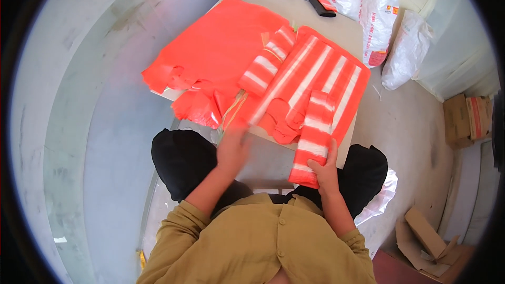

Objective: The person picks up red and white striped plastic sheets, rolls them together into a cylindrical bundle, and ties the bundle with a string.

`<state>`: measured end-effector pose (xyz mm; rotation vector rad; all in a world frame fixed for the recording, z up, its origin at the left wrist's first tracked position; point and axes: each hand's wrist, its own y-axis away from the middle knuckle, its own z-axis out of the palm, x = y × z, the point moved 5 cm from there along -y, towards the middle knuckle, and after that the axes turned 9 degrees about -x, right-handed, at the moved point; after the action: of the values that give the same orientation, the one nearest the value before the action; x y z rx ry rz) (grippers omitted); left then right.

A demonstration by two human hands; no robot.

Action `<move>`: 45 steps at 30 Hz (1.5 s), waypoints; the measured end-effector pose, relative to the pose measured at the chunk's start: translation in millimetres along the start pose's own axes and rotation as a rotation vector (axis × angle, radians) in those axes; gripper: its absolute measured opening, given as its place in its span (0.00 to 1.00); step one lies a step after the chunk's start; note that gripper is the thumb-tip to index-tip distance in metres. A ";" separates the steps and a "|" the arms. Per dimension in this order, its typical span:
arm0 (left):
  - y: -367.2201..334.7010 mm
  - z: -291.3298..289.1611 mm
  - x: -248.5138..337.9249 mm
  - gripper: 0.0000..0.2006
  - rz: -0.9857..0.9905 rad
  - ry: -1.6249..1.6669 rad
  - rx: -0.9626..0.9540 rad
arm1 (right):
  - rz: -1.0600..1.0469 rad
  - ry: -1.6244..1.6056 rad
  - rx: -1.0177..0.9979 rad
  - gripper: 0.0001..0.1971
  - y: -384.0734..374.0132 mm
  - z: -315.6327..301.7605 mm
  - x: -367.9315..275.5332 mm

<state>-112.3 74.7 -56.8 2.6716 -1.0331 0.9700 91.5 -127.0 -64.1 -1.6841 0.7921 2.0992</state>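
Note:
My right hand [324, 171] grips the near end of a folded strip of red-and-white striped plastic [314, 126], thumb on top. This strip slants up over the table's near edge onto a flat striped stack of plastic sheets [318, 63]. Smeared by motion, my left hand [232, 150] is at the near edge, just below some thin yellowish bands [235, 106]; its fingers cannot be made out. Another folded striped bundle [267, 63], with a thin band around it, lies farther back. To the left spreads a plain red plastic sheet [221, 42] with a crumpled near edge.
A pale tabletop [344, 26] carries the plastic. White printed sacks [363, 10] line its far side, near a dark object with a striped top [319, 1]. Another white sack [407, 50] stands on the right. Cardboard boxes [463, 121] and an opened carton [428, 239] are farther right.

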 end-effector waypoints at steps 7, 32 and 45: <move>-32.2 -30.3 -41.0 0.12 -0.217 -0.139 -0.100 | 0.149 -0.461 -0.083 0.40 -5.0 -11.7 27.3; 14.3 90.2 80.0 0.14 -0.262 0.856 -0.942 | 0.372 -0.693 -0.285 0.23 3.2 15.8 18.3; -1.2 73.2 100.0 0.18 -0.180 0.967 -0.893 | 0.339 -0.545 -0.243 0.22 -1.8 9.0 18.0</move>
<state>-16.9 -4.3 -53.9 1.2910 -0.7010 1.1673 81.1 -121.6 -80.6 -1.0233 0.6984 2.8019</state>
